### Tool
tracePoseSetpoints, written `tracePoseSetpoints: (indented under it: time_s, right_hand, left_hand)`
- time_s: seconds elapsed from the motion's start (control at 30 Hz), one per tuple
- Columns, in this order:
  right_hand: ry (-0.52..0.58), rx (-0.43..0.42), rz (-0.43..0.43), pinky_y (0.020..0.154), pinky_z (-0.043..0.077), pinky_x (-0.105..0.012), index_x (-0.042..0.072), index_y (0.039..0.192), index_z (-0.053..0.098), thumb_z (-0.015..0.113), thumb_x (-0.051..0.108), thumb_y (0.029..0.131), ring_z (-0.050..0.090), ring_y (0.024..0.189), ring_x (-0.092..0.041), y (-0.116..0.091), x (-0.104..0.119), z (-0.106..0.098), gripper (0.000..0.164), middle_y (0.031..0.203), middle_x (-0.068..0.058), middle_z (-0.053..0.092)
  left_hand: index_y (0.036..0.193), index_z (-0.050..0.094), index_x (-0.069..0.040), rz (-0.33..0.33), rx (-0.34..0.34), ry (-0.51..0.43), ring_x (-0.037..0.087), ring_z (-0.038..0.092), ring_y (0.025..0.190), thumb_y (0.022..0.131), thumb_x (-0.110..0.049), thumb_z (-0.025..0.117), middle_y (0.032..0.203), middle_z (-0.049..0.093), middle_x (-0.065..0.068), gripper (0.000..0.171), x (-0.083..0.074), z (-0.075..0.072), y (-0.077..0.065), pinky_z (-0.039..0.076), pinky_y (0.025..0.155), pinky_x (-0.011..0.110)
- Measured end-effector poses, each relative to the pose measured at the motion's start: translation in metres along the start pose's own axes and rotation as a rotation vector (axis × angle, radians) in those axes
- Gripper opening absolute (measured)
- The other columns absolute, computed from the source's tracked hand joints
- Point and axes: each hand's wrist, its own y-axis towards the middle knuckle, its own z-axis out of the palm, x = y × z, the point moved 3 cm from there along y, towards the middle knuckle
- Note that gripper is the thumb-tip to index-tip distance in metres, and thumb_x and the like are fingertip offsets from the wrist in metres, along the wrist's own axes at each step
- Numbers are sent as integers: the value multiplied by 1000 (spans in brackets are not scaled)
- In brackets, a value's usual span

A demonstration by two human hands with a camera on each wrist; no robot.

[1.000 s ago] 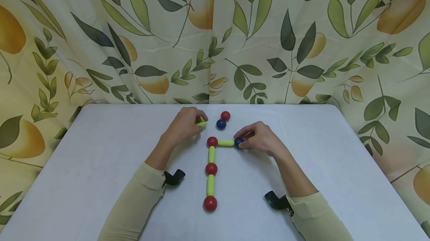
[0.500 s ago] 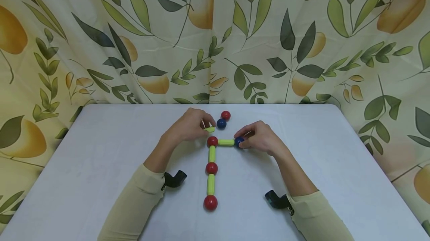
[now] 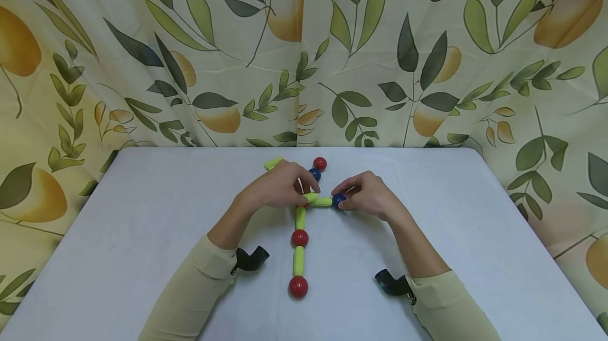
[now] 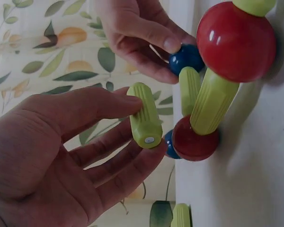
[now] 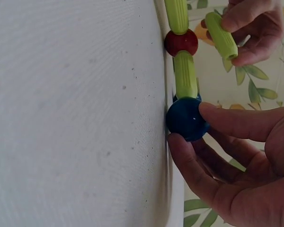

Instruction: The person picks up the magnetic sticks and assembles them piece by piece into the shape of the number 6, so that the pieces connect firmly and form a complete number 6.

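Evidently our left hand (image 3: 280, 185) pinches a ribbed lime-green rod (image 4: 146, 116) above the red corner ball (image 4: 195, 140), though we can't quite judge the gap. Our right hand (image 3: 369, 196) pinches the blue ball (image 5: 185, 119) ending the attached side rod (image 3: 324, 202) on the white tabletop (image 3: 142, 225).

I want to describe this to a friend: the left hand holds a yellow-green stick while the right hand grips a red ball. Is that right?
Not quite: the ball in the right hand is blue, not red, as the right wrist view shows. The left hand does hold a yellow-green stick.
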Motion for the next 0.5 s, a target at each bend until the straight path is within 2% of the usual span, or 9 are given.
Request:
tracePoseSetpoints:
  time_s: [0.2,0.5]
  right_hand:
    - [1,3,2,76,53,-28,8,112,81,79,6,88,63,94,-25,-1,0,1,24,107,-12,76]
    - [-4,6,3,79,53,-30,7,114,80,77,5,89,63,97,-26,-2,2,1,25,112,-15,75]
  left_hand:
    - [113,79,-15,31,52,15,17,67,88,89,-7,81,93,72,0,25,-8,7,0,59,74,24]
    - [116,78,-12,70,137,-4,16,66,89,90,-7,80,94,70,-2,26,-18,20,1,57,76,24]
